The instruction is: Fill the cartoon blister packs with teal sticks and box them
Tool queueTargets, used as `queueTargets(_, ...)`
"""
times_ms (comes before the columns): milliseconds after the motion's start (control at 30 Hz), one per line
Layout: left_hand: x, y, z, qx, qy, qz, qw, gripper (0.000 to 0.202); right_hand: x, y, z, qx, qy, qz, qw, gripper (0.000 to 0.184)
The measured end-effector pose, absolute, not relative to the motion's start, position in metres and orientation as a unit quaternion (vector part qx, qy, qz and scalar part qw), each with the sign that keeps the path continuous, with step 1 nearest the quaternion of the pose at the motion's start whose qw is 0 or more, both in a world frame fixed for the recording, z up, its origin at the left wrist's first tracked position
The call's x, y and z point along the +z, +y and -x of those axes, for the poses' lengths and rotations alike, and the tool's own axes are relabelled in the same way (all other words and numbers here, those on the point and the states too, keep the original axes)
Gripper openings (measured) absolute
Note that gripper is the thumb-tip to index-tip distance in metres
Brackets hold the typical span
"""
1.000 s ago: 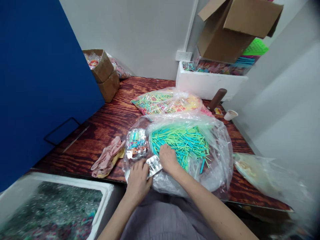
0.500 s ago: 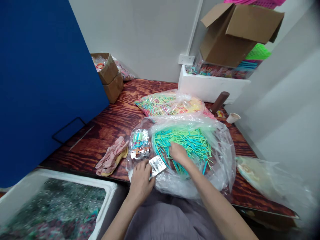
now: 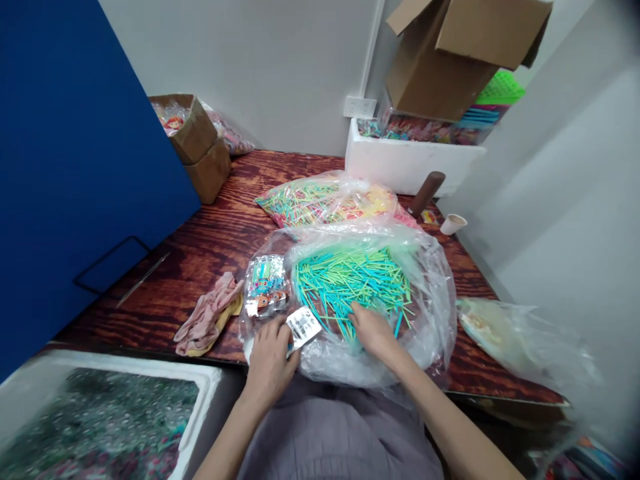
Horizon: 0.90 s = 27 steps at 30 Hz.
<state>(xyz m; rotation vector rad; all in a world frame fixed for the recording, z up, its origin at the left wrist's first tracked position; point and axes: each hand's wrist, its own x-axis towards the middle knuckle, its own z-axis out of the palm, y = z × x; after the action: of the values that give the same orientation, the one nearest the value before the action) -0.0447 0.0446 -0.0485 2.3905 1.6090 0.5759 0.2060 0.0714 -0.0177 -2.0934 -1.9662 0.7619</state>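
My left hand is closed on the edge of a small packet with a white printed face. A wide clear plastic bag lies opened out before me, with a heap of thin green and blue sticks in it. At the near side of the heap, my right hand has its fingers curled around some sticks; how many is hidden. Silvery packets with colourful contents lie on the plastic, left of the heap and beyond my left hand.
Behind is another bag of coloured sticks. Pink and yellow gloves lie left. A foam box stands below the table's left edge. A paper cup, brown cylinder and white foam box stand back right.
My right hand has drawn back from the middle of the stick heap to its near edge. My left hand stays on the packet. The whole view has shifted slightly.
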Motion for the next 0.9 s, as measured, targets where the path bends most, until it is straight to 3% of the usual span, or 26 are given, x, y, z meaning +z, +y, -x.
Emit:
queueTargets(167, -0.050, 0.046, 0.045, 0.196, 0.538, -0.814, 0.102, 0.011, -0.021, 0.047, -0.189, 0.152, -0.682, 0.715, -0.013, 0.029)
queueTargets(300, -0.050, 0.046, 0.045, 0.203, 0.537, -0.813, 0.099, 0.011, -0.020, 0.053, -0.178, 0.183, -0.657, 0.731, 0.016, 0.033)
queueTargets(400, -0.050, 0.045, 0.046, 0.205, 0.536, -0.812, 0.104, 0.012, -0.022, 0.066, -0.184, 0.221, -0.648, 0.727, 0.050, 0.020)
queueTargets(500, -0.050, 0.045, 0.046, 0.206, 0.536, -0.812, 0.108, 0.012, -0.023, 0.077, -0.200, 0.286, -0.629, 0.717, 0.095, 0.009)
queueTargets(667, -0.048, 0.046, 0.047, 0.210, 0.528, -0.815, 0.115, 0.013, -0.017, 0.079, -0.224, 0.446, -0.565, 0.673, 0.170, 0.030)
queueTargets(900, -0.027, 0.041, 0.029, 0.278, 0.519, -0.792, 0.162, 0.030, -0.013, 0.068, -0.231, 0.721, -0.330, 0.513, 0.330, 0.040)
